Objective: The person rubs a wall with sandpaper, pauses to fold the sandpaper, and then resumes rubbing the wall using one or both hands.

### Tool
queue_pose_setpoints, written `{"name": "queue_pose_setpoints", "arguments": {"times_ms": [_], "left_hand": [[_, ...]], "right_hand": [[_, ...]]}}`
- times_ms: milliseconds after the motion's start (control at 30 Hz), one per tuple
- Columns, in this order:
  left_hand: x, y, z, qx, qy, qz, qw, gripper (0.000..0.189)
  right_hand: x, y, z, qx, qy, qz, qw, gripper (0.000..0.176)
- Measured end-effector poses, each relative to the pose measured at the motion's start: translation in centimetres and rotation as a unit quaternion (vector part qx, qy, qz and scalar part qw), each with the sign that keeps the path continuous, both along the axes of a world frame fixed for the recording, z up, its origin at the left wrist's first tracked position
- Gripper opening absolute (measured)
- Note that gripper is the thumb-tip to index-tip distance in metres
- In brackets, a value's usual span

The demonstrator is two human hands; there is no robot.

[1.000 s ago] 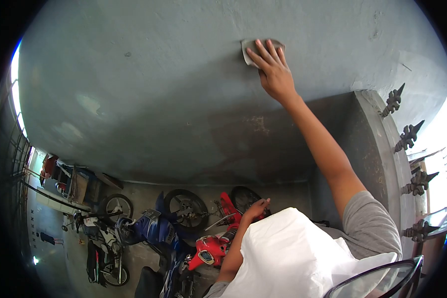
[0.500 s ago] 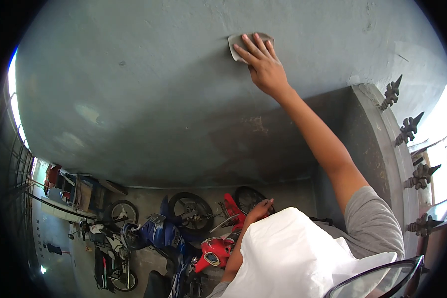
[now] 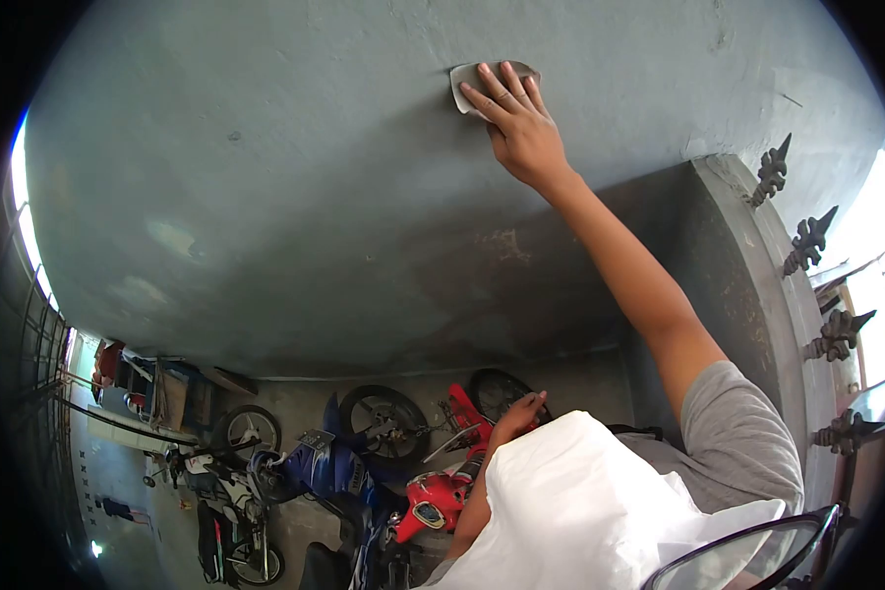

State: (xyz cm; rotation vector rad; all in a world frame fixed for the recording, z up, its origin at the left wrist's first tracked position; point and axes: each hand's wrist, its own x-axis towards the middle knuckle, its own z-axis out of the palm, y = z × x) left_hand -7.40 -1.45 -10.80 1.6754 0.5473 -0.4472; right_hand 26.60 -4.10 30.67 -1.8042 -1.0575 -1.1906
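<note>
Against the grey wall (image 3: 295, 197), my right hand (image 3: 524, 133) presses a small grey sheet that looks like sandpaper (image 3: 462, 90). Its fingers lie spread over the sheet, and one lighter corner curls out at the left. My right arm is stretched far up from a grey sleeve. Down low, my left hand (image 3: 518, 417) hangs beside the white cloth in front of me, its fingers curled together. I see nothing in them, though the cloth hides part of that arm. Behind the left hand is the wheel of a red motorbike (image 3: 433, 503).
A blue motorbike (image 3: 334, 462) and another motorbike (image 3: 236, 511) stand at lower left. White cloth (image 3: 570, 501) and a glasses rim (image 3: 747, 546) fill the lower right. Along the right, a low wall (image 3: 757, 256) carries several pointed metal spikes (image 3: 809, 241). Stacked boards (image 3: 172, 393) lie farther left.
The view has tilted slightly. My right hand and the sheet stay at nearly the same spot on the wall. My left hand looks much the same.
</note>
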Motion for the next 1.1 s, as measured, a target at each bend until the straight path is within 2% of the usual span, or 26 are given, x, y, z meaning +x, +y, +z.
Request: {"name": "queue_pose_setpoints", "arguments": {"times_ms": [100,167,233,333,500,600,833,933,1033,1100], "left_hand": [[0.1,0.0,0.6,-0.005,0.006,-0.002,1.000,0.059],[0.3,0.3,0.4,-0.004,-0.002,-0.001,1.000,0.059],[0.1,0.4,-0.6,0.001,-0.016,0.001,1.000,0.059],[0.0,1.0,-2.6,0.022,-0.027,-0.023,0.999,0.058],[-0.1,0.7,-0.7,0.049,-0.026,-0.021,0.998,0.058],[-0.1,0.9,-0.2,0.046,-0.023,-0.013,0.999,0.059],[-0.1,0.7,-0.8,0.047,-0.043,-0.018,0.998,0.063],[0.0,0.4,-0.5,0.038,-0.011,-0.012,0.999,0.062],[0.1,0.5,0.2,0.041,-0.006,-0.034,0.999,0.060],[0.0,0.4,0.4,0.035,-0.007,-0.022,0.999,0.059]], "right_hand": [[-0.7,0.1,-2.9,-0.011,0.015,0.001,1.000,0.064],[-1.3,-0.3,-7.0,-0.030,0.035,-0.003,0.999,0.065],[-1.4,-0.6,-10.4,-0.098,0.069,-0.054,0.991,0.065],[-1.1,-1.1,-9.7,-0.072,0.069,-0.021,0.995,0.065],[0.6,-2.1,-2.9,0.002,0.030,-0.007,1.000,0.060],[0.7,-2.6,-2.1,0.005,0.015,-0.021,1.000,0.059],[0.2,-3.8,-12.8,-0.022,0.083,-0.056,0.995,0.065],[0.3,-3.9,-10.7,0.016,0.083,-0.030,0.996,0.064],[1.3,-3.9,-4.8,0.036,0.070,-0.036,0.996,0.062],[1.8,-4.0,-1.9,0.058,0.021,-0.028,0.998,0.061]]}}
